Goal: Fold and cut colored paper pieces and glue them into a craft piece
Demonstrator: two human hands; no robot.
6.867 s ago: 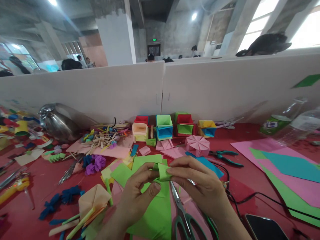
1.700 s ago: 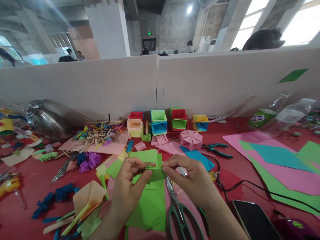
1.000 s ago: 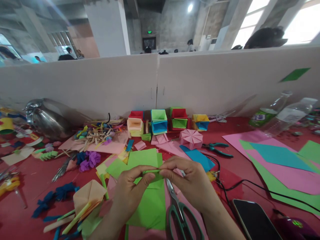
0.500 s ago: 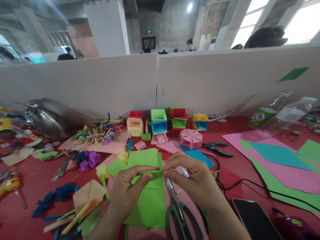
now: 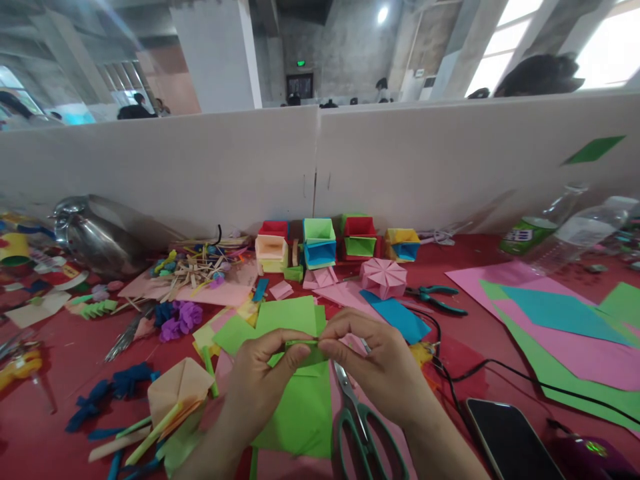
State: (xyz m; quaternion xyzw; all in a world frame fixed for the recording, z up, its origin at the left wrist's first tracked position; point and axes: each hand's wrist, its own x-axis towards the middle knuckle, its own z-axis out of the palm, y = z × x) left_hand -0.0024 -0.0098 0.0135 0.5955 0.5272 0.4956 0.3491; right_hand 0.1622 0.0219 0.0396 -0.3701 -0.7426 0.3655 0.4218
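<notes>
Between my two hands is a small folded piece of green paper (image 5: 311,353), held above a stack of green sheets (image 5: 295,413). My left hand (image 5: 265,373) pinches its left part between thumb and forefinger. At its right end, the thumb and fingertips of my right hand (image 5: 373,360) close on it. Part of the folded paper is hidden behind my fingers. Scissors with green handles (image 5: 363,427) lie on pink paper just below my right hand, their blades partly covered by it.
Small folded paper boxes (image 5: 320,241) line the divider, with a pink paper octagon (image 5: 384,277) and pliers (image 5: 437,298) nearby. A phone (image 5: 513,440), a black cable (image 5: 493,361) and coloured sheets (image 5: 565,320) lie right. Left are purple paper flowers (image 5: 181,321) and a metal jug (image 5: 97,233).
My right hand has shifted slightly left along the folded green paper, closer to my left hand. Both hands keep their pinch, and the view has shifted slightly.
</notes>
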